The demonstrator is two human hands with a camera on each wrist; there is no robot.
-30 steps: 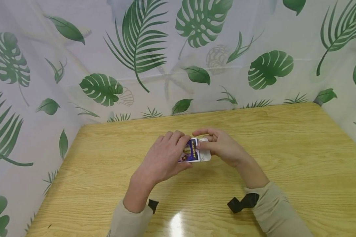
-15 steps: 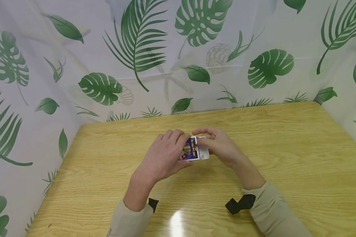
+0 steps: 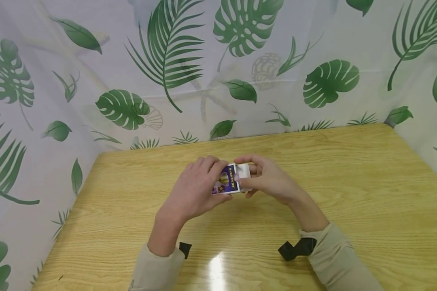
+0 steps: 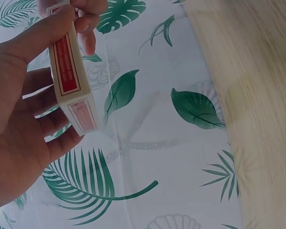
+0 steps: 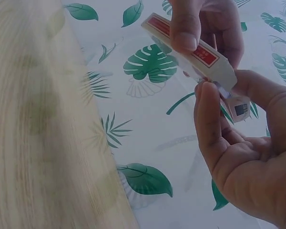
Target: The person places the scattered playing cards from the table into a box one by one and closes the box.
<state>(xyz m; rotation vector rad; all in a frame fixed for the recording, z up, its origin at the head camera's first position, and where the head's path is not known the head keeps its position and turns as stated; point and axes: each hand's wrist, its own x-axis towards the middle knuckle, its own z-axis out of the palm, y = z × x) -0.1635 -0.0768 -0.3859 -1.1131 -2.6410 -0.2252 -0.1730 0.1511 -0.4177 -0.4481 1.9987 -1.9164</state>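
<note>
My left hand (image 3: 191, 188) grips a small playing-card box (image 3: 225, 180) by its long edges, above the middle of the table. Its upward face is purple with yellow print and a picture. Red-and-white narrow sides of the card box (image 4: 66, 71) show in the left wrist view, thumb on one edge and fingers beneath. At the right end a white flap (image 3: 243, 173) stands out from the box. My right hand (image 3: 273, 180) pinches this end, thumb on top and fingers behind. In the right wrist view, the flap (image 5: 240, 110) hangs below the box end between the right fingers.
Under both hands lies a wood-grain table (image 3: 349, 182). A white cloth with green leaves (image 3: 204, 81) hangs behind it and along its sides. Black straps (image 3: 296, 248) sit at the cuffs of both beige sleeves.
Both hands and the card box have shifted slightly left and up. My right thumb has moved lower across the box end, and the flap now looks raised instead of stretched out flat.
</note>
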